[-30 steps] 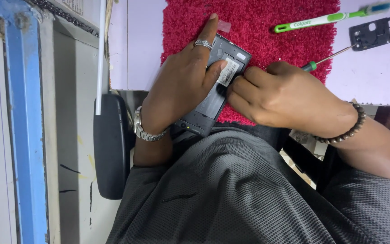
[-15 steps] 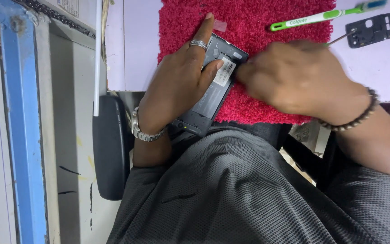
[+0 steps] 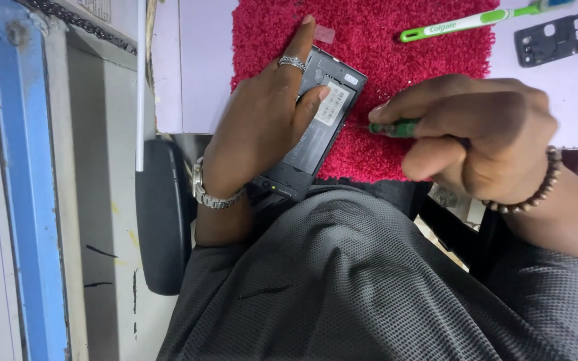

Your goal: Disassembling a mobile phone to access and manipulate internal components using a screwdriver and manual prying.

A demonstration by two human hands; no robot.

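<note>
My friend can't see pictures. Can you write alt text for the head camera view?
A left hand holds an opened dark phone over a red fuzzy mat, while the right hand points a green-handled screwdriver at its edge. A green and white toothbrush lies on the mat's far side.

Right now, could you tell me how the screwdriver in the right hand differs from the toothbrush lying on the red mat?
The screwdriver is gripped in the right hand, mostly hidden; the toothbrush lies untouched, in full view. The screwdriver's tip points at the opened phone in the left hand; the toothbrush lies far from it. The screwdriver handle is dark green, the toothbrush white and green. Both are slim hand tools.
</note>
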